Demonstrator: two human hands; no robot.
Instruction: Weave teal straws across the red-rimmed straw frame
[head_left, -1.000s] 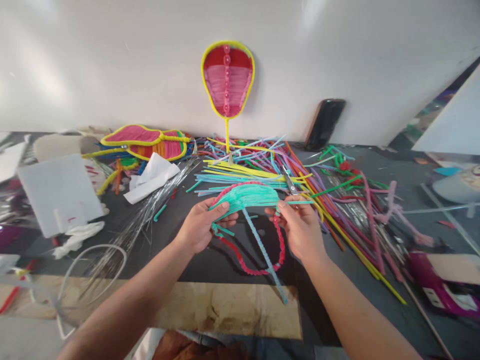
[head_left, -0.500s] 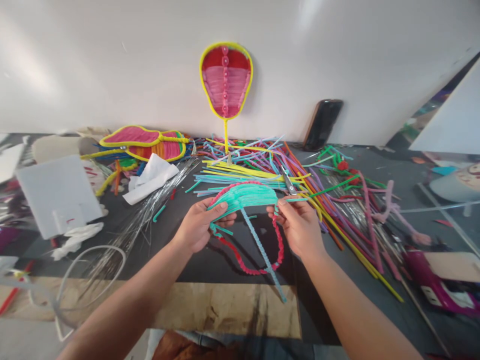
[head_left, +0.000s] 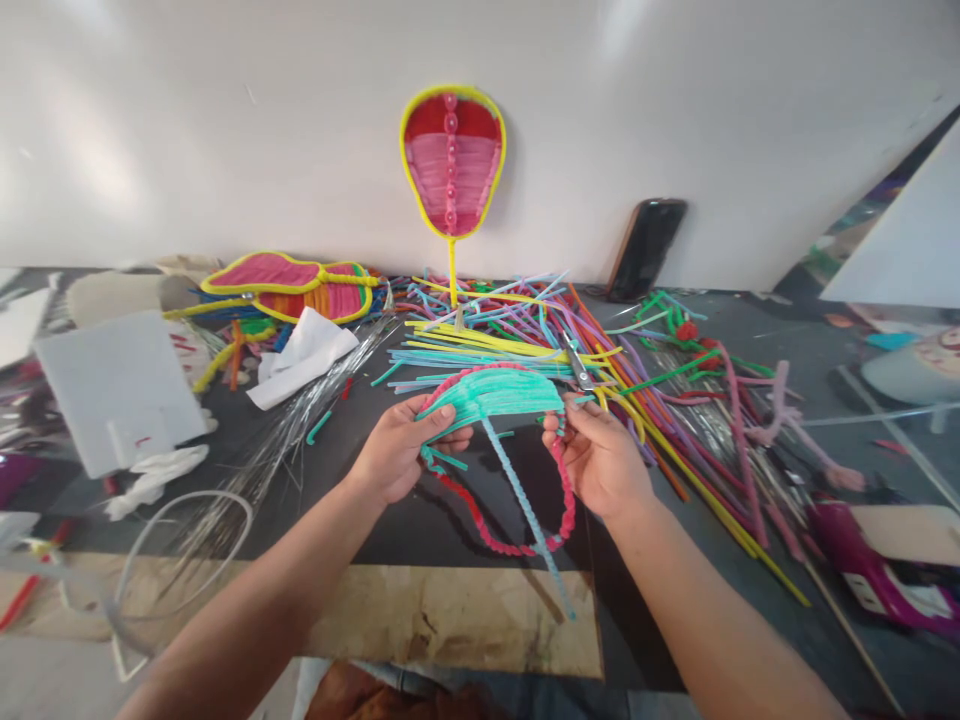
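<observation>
Between my hands is a pipe-cleaner fan [head_left: 499,393] with a turquoise filled top. A twisted red and pink loop [head_left: 568,500] forms its outline, and a light blue twisted stem [head_left: 521,497] slants down from the turquoise part. My left hand [head_left: 395,445] is closed on the fan's left side, thumb on top of the turquoise strands. At the right edge, my right hand [head_left: 606,450] pinches the turquoise strand end beside the loop. Loose turquoise ends stick out below my left fingers.
Behind lie yellow and blue pipe cleaners [head_left: 480,345] with pliers [head_left: 577,362]. A finished pink fan [head_left: 451,165] stands upright against the white wall, near a phone [head_left: 646,250]. Wires [head_left: 289,440] and white paper [head_left: 304,355] lie left; a purple tool [head_left: 870,565] lies right.
My right hand has shifted slightly right, its fingers turned at the fan's right edge. The loop's right side and the stem's lower end have swung a little right. My left hand stays put.
</observation>
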